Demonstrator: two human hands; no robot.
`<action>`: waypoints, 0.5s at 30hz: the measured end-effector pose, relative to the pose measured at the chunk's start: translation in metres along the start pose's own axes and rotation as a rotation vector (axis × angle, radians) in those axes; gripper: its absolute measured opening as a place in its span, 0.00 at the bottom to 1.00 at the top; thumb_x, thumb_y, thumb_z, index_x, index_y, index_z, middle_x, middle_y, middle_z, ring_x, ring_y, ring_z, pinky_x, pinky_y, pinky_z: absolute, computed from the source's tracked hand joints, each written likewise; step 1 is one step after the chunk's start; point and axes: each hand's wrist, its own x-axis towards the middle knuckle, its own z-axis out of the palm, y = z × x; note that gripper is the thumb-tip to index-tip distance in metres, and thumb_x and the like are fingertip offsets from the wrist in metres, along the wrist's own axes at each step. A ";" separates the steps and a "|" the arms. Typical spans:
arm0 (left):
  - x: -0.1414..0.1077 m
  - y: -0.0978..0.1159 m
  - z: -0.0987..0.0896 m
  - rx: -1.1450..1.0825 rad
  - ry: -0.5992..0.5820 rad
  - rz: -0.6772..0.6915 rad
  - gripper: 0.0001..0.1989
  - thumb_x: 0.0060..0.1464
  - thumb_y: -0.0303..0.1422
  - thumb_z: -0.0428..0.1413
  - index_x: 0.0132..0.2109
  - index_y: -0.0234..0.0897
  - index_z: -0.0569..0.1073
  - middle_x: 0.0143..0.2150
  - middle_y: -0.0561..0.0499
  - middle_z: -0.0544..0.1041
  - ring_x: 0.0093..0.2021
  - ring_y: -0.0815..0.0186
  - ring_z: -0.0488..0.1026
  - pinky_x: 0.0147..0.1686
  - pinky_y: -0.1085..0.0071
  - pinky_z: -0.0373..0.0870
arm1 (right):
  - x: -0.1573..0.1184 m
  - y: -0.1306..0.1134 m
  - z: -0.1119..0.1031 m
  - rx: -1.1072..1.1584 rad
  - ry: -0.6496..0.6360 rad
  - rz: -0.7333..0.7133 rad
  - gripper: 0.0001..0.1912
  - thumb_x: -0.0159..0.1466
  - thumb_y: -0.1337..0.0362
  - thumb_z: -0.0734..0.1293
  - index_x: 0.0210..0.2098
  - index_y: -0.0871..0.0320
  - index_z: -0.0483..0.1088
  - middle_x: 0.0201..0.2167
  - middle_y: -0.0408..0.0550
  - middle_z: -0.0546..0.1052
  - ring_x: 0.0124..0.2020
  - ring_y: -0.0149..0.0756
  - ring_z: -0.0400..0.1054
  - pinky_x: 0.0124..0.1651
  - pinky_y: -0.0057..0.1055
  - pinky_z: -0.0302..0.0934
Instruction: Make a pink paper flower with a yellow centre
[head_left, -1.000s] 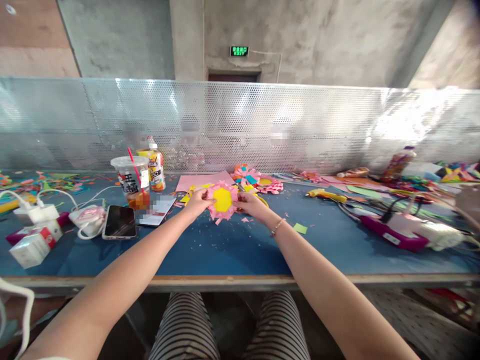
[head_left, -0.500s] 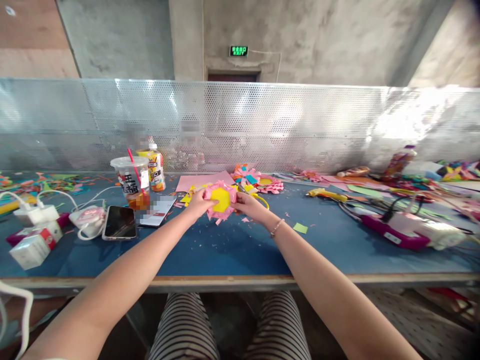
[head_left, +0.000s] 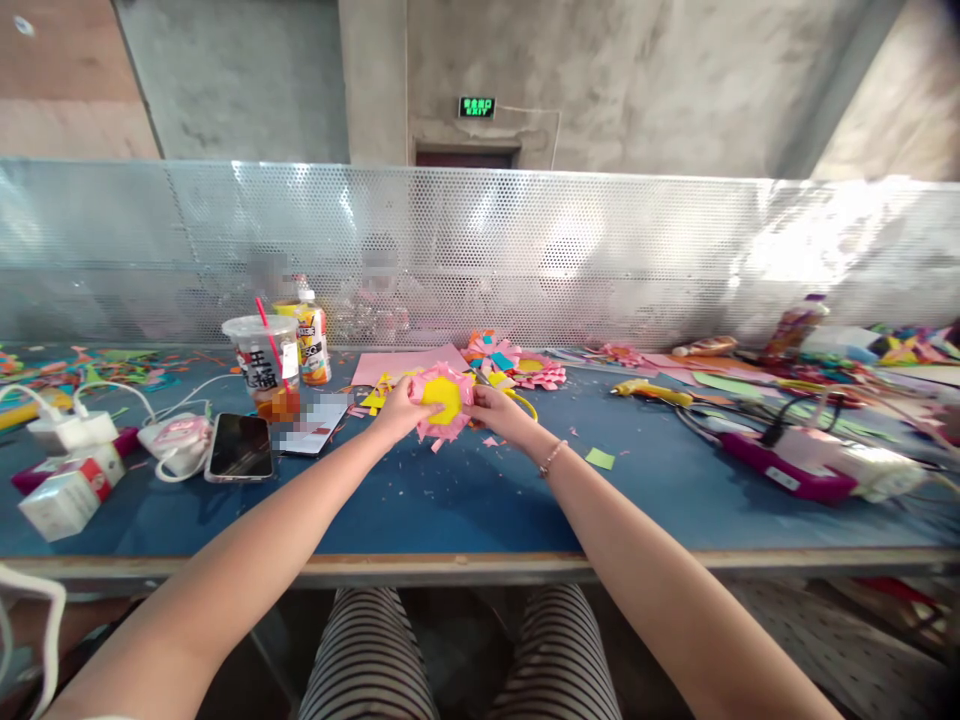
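Note:
Between my two hands is a pink paper flower (head_left: pixel 442 400) with a yellow centre, lifted a little above the blue table (head_left: pixel 450 510). My left hand (head_left: pixel 401 412) pinches its left edge, the thumb lying on the yellow middle. At the right edge, my right hand (head_left: pixel 495 408) closes its fingers on the pink petals. Just behind lie more pink paper flowers (head_left: pixel 541 370) and a sheet of pink paper (head_left: pixel 411 362). Scissors with yellow handles (head_left: pixel 531 404) show partly beside my right hand.
On the left stand a drink cup (head_left: pixel 264 365) with a red straw and a bottle (head_left: pixel 313 340), near a phone (head_left: pixel 240 446) and chargers (head_left: pixel 75 430). A yellow-handled glue gun (head_left: pixel 651 391) and purple power strip (head_left: pixel 784 470) lie right. A perforated metal screen (head_left: pixel 480 255) closes the back.
My left thumb has shifted slightly on the yellow centre. Both hands keep hold of the flower in nearly the same place.

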 end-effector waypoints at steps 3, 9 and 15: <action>0.003 -0.002 -0.004 0.111 0.123 0.077 0.22 0.44 0.37 0.57 0.46 0.35 0.65 0.43 0.45 0.69 0.44 0.63 0.68 0.45 0.66 0.63 | 0.006 0.007 -0.003 -0.049 0.130 -0.042 0.08 0.51 0.63 0.65 0.30 0.58 0.64 0.26 0.42 0.71 0.26 0.27 0.64 0.26 0.23 0.61; -0.013 0.031 -0.012 0.562 -0.057 0.558 0.24 0.49 0.38 0.52 0.54 0.40 0.63 0.58 0.44 0.61 0.60 0.57 0.52 0.58 0.59 0.45 | 0.007 0.008 -0.003 0.121 0.242 0.014 0.08 0.50 0.64 0.65 0.29 0.58 0.63 0.25 0.43 0.71 0.25 0.27 0.65 0.25 0.22 0.60; -0.019 0.036 -0.011 0.653 -0.436 0.546 0.19 0.50 0.39 0.51 0.52 0.49 0.67 0.54 0.50 0.69 0.58 0.59 0.58 0.58 0.52 0.41 | 0.002 -0.002 -0.003 0.429 0.257 0.129 0.07 0.47 0.70 0.65 0.26 0.58 0.63 0.21 0.43 0.71 0.21 0.26 0.64 0.23 0.21 0.59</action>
